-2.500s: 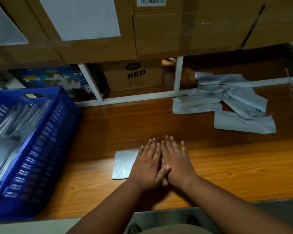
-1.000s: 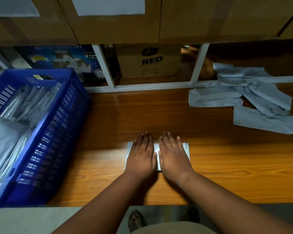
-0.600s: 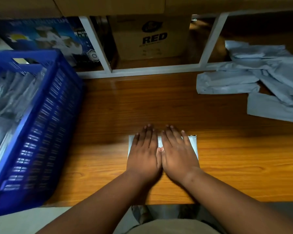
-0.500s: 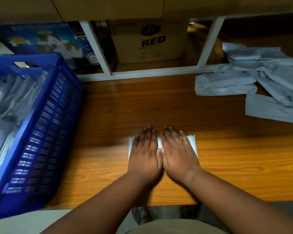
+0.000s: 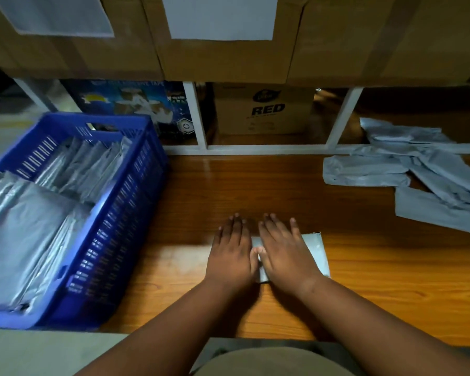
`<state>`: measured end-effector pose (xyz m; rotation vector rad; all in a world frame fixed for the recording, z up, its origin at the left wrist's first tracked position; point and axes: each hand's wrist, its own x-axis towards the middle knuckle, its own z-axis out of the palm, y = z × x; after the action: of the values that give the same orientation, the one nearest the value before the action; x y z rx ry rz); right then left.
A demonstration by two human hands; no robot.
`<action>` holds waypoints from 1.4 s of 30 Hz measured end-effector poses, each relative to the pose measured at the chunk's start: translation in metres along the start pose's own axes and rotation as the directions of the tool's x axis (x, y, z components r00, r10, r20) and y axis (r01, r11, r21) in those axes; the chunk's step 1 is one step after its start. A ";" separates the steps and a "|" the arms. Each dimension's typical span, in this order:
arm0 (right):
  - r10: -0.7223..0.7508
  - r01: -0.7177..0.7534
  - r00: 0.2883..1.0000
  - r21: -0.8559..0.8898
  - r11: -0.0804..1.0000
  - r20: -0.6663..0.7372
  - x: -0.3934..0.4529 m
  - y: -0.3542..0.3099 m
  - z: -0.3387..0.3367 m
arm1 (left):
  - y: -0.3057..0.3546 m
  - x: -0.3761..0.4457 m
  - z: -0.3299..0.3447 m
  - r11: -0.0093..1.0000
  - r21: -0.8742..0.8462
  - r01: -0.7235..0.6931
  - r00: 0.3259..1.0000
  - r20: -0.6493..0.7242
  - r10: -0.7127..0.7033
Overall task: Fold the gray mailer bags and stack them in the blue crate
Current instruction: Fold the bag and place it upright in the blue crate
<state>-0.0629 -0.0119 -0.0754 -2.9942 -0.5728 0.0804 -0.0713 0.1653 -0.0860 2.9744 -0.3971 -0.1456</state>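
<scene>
Gray folded mailer bag (image 5: 316, 255) lies pressed under both flat hands mid-table.

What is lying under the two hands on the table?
A folded gray mailer bag, pressed flat by the left hand and right hand. Its middle is covered.

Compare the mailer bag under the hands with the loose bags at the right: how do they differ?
The mailer under the hands is folded compact and pressed flat by the left hand and right hand; the loose pile lies long, rumpled, overlapping and untouched. Both are gray, on the table.
</scene>
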 end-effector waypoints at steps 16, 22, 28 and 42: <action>-0.015 0.020 0.998 -0.082 0.996 0.062 0.009 -0.013 0.030 | -0.021 -0.003 0.023 0.995 0.018 -0.094 0.994 0.049 0.093; 0.000 0.005 0.997 -0.065 0.998 0.073 0.011 -0.012 0.031 | -0.020 -0.002 0.022 0.994 0.023 -0.106 0.994 0.042 0.105; 0.005 -0.003 0.997 -0.023 1.000 0.080 0.010 -0.015 0.020 | -0.020 -0.004 0.020 0.995 0.021 -0.096 0.995 0.032 0.096; -0.227 0.259 0.901 -0.038 0.965 0.369 0.001 0.049 -0.056 | 0.007 0.018 -0.034 0.986 0.051 -0.159 0.969 0.199 0.146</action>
<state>-0.0397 -0.0614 -0.0243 -2.9735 -1.0071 0.6151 -0.0521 0.1584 -0.0526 2.9884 -0.6646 -0.4161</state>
